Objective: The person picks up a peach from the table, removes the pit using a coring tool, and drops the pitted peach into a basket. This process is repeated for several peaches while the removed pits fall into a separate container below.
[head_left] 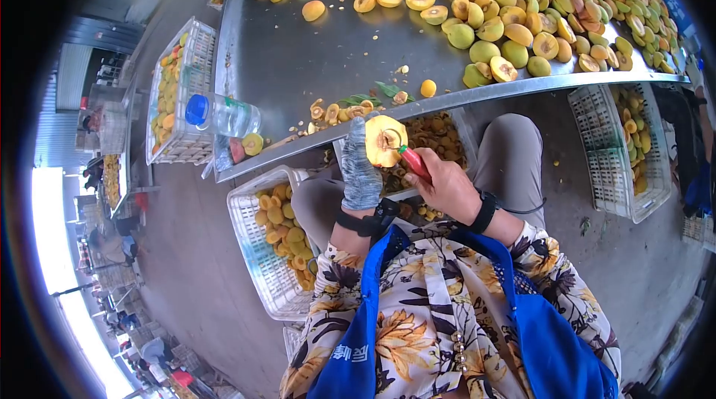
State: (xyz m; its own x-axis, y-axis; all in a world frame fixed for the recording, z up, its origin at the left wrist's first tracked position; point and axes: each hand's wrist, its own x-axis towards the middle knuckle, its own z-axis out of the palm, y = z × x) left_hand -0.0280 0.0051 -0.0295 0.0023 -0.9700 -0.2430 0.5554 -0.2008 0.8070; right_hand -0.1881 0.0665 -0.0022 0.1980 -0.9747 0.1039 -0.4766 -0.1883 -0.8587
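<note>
My left hand [361,171], in a grey knit glove, holds a yellow peach half [380,133] with its cut face toward me. My bare right hand [450,190] grips a red-handled pitting tool [415,163] with a green collar. Its thin curved metal tip lies against the brown centre of the peach half. Both hands are just off the near edge of a metal table [298,48], above my knees. Pits and scraps [328,114] lie along that edge, beside green leaves [361,99].
Peach halves [514,15] are heaped on the table's right side. A blue-capped water bottle [227,115] lies at the left edge. White crates of peaches stand by my left knee [257,250], at far left [183,101] and right [597,145]. Below my hands is a container of pits [440,142].
</note>
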